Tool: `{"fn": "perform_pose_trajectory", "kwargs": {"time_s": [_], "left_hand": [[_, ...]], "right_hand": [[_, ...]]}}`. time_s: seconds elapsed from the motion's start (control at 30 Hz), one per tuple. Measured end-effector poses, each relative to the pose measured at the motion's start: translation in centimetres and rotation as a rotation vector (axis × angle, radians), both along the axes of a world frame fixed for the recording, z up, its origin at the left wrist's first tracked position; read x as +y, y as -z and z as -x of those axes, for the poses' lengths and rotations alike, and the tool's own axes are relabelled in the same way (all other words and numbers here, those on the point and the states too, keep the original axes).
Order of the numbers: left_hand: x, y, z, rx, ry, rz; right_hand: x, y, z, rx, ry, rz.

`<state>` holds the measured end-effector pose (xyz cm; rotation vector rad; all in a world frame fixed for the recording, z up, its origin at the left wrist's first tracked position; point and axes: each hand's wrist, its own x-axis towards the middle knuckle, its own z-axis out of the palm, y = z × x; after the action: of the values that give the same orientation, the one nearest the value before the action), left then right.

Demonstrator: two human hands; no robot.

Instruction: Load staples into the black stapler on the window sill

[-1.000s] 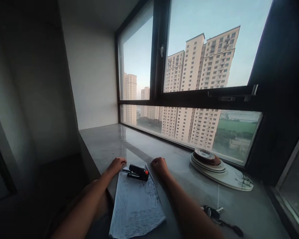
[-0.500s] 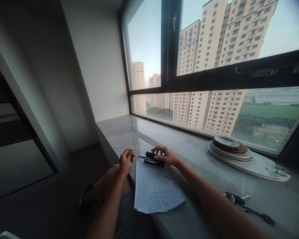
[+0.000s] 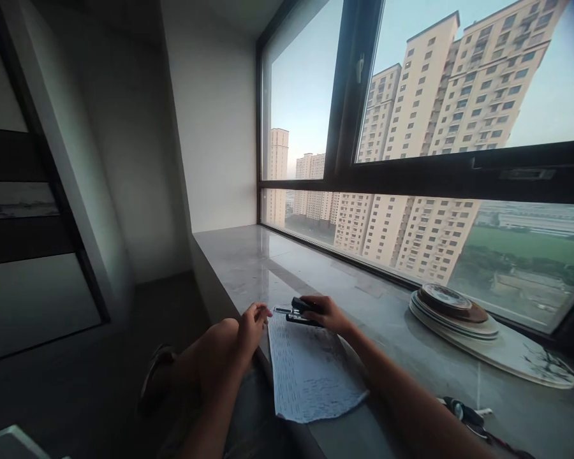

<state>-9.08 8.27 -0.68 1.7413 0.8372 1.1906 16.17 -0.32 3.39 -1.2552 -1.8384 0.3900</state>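
A black stapler (image 3: 300,310) lies at the far end of a sheet of printed paper (image 3: 310,370) on the grey marble windowsill (image 3: 249,255). My right hand (image 3: 326,313) is closed over the stapler's back end. My left hand (image 3: 252,324) hovers at the sill's edge just left of the paper's top corner, its fingers loosely curled with the fingertips close to the stapler's metal front. Nothing shows in the left hand. My knee sits below the left hand.
A stack of round plates (image 3: 452,312) on a large flat dish (image 3: 521,357) stands at the right by the window. A bunch of keys (image 3: 463,413) lies near my right forearm. A dark floor and a wall panel are at the left.
My right hand moved from beside the stapler onto it and closed over its back. My left hand shifted off the paper's corner and curled. The view swung left.
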Motion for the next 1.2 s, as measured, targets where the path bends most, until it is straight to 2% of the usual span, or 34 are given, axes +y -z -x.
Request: {"fn": "perform_pose_trajectory", "kwargs": {"time_s": [0.17,0.3,0.47,0.63,0.97,1.1,1.2], "left_hand": [[-0.2,-0.7,-0.2,0.295,-0.039,-0.345],[-0.1,-1.7,-1.3,0.508,0.040,-0.478],[0.7,-2.9,-2.1,0.633,0.153,-0.462],[0.9,-3.5,-2.5,0.680,0.195,-0.430],[0.9,-3.0,-2.9,0.665,0.066,-0.273],[1.1,-2.8,-2.6,0.663,0.061,-0.252],[0.8,-2.9,-2.3,0.633,0.041,-0.297]], "right_hand": [[-0.1,0.9,0.3,-0.029,-0.062,0.007],[0.1,1.5,0.1,-0.020,-0.062,-0.018],[0.3,1.7,-0.2,-0.005,-0.106,-0.048],[0.2,1.6,-0.3,-0.009,-0.085,-0.064],[0.6,2.1,-0.5,-0.005,-0.087,-0.060],[0.5,2.0,-0.5,-0.001,-0.088,-0.071],[0.4,2.0,-0.4,0.000,-0.096,-0.076]]}}
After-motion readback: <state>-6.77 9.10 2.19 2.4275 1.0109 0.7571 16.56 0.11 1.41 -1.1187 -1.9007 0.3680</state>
